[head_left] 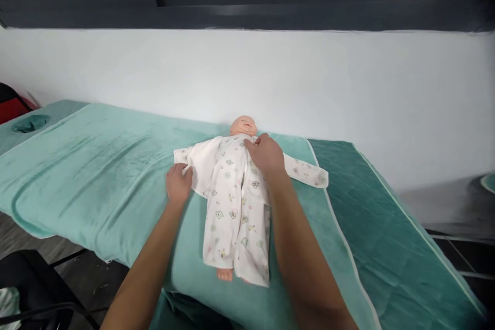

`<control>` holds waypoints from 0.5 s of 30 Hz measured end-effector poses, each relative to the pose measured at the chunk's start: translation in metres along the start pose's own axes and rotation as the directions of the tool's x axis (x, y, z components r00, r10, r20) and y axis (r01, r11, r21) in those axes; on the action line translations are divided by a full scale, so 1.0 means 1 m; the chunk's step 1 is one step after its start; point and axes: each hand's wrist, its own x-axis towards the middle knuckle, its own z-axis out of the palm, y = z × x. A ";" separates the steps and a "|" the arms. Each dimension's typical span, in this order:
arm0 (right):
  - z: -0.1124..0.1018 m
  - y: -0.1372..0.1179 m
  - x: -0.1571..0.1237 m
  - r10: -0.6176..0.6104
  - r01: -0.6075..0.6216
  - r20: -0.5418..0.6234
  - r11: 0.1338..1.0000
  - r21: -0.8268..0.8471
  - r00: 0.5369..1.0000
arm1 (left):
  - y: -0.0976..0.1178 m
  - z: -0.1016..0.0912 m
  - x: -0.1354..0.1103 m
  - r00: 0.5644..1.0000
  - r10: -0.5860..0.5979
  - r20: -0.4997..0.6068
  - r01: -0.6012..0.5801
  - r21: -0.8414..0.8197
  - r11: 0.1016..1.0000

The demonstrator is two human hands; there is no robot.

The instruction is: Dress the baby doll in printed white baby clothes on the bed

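A baby doll (244, 126) lies on its back on a green-covered table (116, 165), head toward the wall. It wears a white printed romper (232, 206), sleeves spread out, one foot showing at the bottom hem. My left hand (178, 183) rests by the doll's left-side sleeve, fingers curled on the sleeve's edge. My right hand (266, 155) lies on the doll's chest near the collar, fingers closed on the front flap of the romper.
A white wall runs behind the table, under a dark window frame. A darker green quilted cover (379, 216) lies on the table's right part. A black chair (34, 283) stands at lower left. A red object (13, 107) sits at far left.
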 end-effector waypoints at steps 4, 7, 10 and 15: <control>0.010 0.008 0.015 0.024 -0.025 0.086 1.000 0.010 0.996 | 0.009 -0.006 -0.004 0.995 -0.034 0.093 0.064 -0.348 0.935; 0.010 0.018 0.015 -0.010 -0.006 0.111 0.990 0.141 0.994 | 0.025 -0.009 -0.005 0.987 -0.073 0.141 0.137 -0.525 0.840; 0.009 0.025 0.014 -0.032 0.002 0.095 0.956 0.293 0.995 | 0.051 -0.013 -0.005 0.973 -0.119 0.197 0.223 -0.683 0.695; 0.010 0.031 0.016 -0.008 -0.025 0.058 0.835 0.549 0.998 | 0.113 -0.034 -0.018 0.932 0.174 0.318 0.092 -0.672 0.735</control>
